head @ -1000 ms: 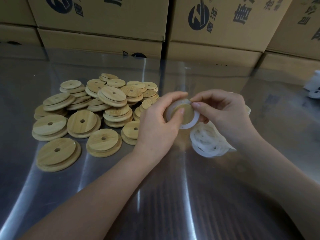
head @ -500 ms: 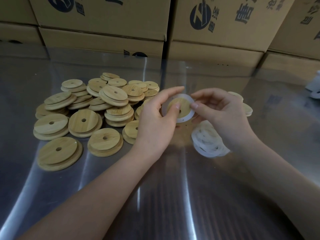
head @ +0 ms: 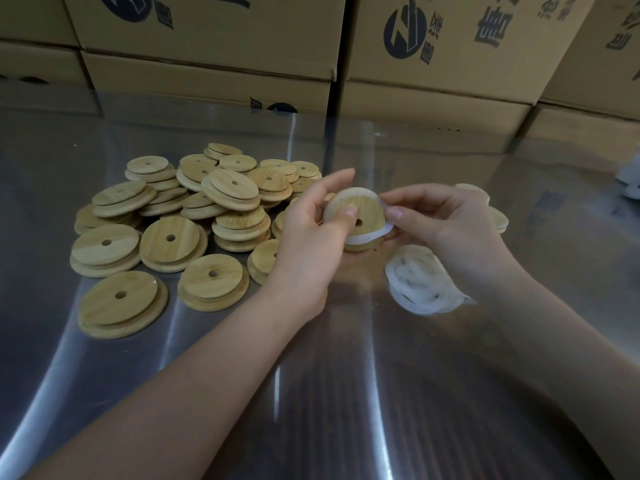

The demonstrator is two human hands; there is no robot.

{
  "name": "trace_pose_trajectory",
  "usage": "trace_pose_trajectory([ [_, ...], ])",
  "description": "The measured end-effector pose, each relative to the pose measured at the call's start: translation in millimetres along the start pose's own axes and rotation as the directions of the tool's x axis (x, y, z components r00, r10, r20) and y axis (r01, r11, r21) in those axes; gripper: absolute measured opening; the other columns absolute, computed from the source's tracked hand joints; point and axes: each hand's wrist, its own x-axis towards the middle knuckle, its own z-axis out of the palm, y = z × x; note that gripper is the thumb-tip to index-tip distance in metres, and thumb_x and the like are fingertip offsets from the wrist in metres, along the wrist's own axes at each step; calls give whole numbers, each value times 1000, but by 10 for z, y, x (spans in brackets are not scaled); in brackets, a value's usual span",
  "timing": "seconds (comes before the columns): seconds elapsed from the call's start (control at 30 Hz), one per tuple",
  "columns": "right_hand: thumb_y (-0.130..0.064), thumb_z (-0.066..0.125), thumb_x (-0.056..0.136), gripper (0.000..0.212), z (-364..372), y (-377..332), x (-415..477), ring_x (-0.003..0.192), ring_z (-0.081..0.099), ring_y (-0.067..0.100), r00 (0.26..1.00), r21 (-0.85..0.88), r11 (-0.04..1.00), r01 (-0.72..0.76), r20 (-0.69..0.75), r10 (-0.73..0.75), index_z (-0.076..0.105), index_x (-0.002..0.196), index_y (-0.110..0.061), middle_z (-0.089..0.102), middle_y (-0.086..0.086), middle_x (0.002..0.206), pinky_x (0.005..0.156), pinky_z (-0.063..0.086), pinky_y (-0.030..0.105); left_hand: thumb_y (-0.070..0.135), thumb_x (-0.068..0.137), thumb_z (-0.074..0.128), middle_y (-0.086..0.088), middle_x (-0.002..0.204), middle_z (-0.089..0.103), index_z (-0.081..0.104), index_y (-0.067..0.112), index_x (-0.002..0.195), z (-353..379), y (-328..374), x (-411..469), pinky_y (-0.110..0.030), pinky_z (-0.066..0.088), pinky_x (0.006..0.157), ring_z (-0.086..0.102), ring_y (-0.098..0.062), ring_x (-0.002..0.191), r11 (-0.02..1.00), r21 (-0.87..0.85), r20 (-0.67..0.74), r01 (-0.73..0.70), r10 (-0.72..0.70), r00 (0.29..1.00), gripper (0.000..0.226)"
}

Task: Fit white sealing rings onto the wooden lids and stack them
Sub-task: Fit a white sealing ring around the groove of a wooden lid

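Note:
My left hand holds a round wooden lid with a centre hole, thumb pressed on its face. A white sealing ring sits around the lid's raised part, loose at the right side. My right hand pinches that right edge of the ring between thumb and fingers. A heap of bare wooden lids lies to the left on the table. A pile of white rings lies under my right hand. Two lids show behind my right hand.
The work surface is a shiny steel table. Cardboard boxes with dark print form a wall along the back edge. Something white sits at the far right edge.
The lid has tilted so that its face with the hole shows more, and the ring has slipped further over it. Both hands stay in the same spot above the table.

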Motion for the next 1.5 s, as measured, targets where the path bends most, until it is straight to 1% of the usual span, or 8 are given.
trace_pose_trajectory([
  [0.2,2,64,88,18,14,17,-15,80,72,20,999,-11,999,41,6,-41,75,92,-12,75,8,85,68,57,24,11,88,68,-3,102,72,71,20,99,-21,8,-13,-46,59,84,70,-16,97,993,92,50,68,-73,996,15],
  [0.37,7,67,84,23,-13,4,-7,79,70,17,988,-133,979,155,36,-151,74,87,-15,72,0,84,71,55,23,8,80,77,2,91,72,70,22,89,-57,18,15,-40,58,84,69,-13,89,918,370,84,-143,120,989,19],
  [0.47,2,71,83,24,-11,42,-7,80,68,21,978,-308,928,209,44,-205,73,89,-21,71,-2,87,75,57,29,7,79,78,0,83,71,62,18,88,-19,-39,3,-43,58,78,69,-15,79,853,496,85,-165,141,986,21],
  [0.67,-7,74,83,24,-6,82,1,83,69,17,970,-398,889,228,16,-242,70,90,-29,72,-3,87,79,57,37,7,86,71,-11,87,72,51,16,91,7,-97,1,-53,54,82,70,-27,83,899,427,25,-92,90,996,22],
  [0.93,-10,74,83,15,46,119,-4,75,70,17,976,-400,903,153,-81,-201,72,81,-24,73,-4,77,78,57,44,1,88,66,5,98,72,65,26,100,-17,-72,5,-33,55,90,68,-6,94,919,351,34,-181,180,983,28],
  [1.1,-9,72,85,19,-9,71,31,72,70,9,981,-390,909,146,-59,-182,72,79,-26,73,-6,74,71,55,22,-1,86,67,7,98,71,65,25,97,-18,-34,21,-26,54,90,67,-3,95,887,396,70,-239,230,971,29],
  [1.23,-3,70,86,24,-63,75,65,72,72,10,991,-352,930,105,-40,-127,70,76,-25,74,-5,73,72,56,20,-5,84,67,5,97,71,65,23,94,-1,-13,24,-25,53,90,67,-4,94,869,416,94,-269,253,963,30],
  [1.5,-5,72,84,32,-122,104,52,76,70,15,976,-512,835,200,28,-217,67,77,-36,72,-4,74,79,56,47,-9,82,66,5,95,72,70,14,97,-40,2,16,-25,53,89,67,-4,93,831,468,149,-300,260,954,28],
])
